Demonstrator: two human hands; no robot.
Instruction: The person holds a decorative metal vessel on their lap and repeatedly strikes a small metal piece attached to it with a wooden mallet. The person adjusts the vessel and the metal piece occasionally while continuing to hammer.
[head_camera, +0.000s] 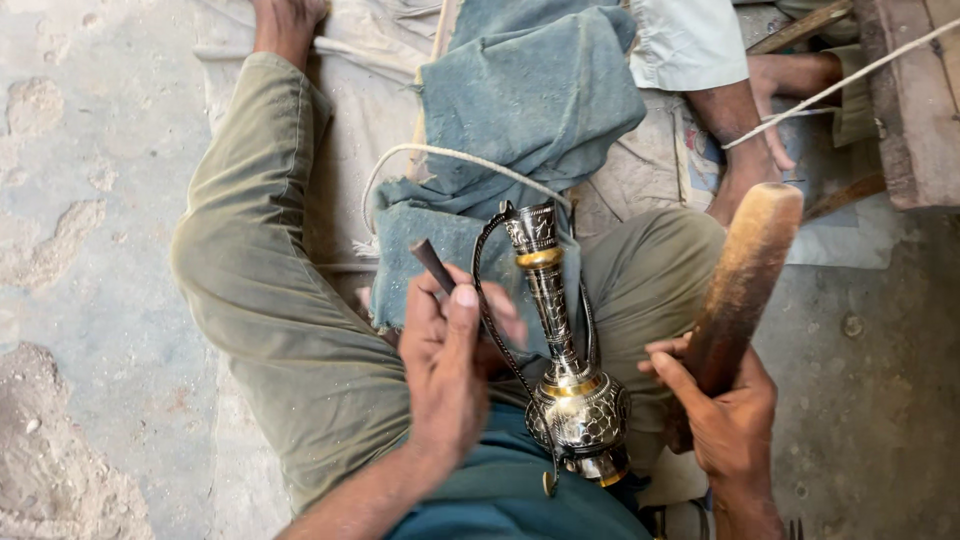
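An engraved metal ewer (565, 350) with a long neck, brass bands and a thin curved handle lies across my lap, its neck pointing away from me. My left hand (450, 365) is closed on a short dark chisel-like tool (432, 265), whose tip sticks up beside the ewer's handle. My right hand (725, 415) grips the lower end of a thick wooden mallet (745, 285) raised to the right of the ewer. The ewer rests against a folded blue-grey cloth (520, 130) between my knees.
I sit cross-legged in olive trousers (270, 300) on a rough concrete floor (80, 200). A pale cord (440, 152) loops over the cloth. Another person's bare foot (755, 130) and pale clothing are at the top right, beside a wooden block (915, 110) and a taut string (850, 78).
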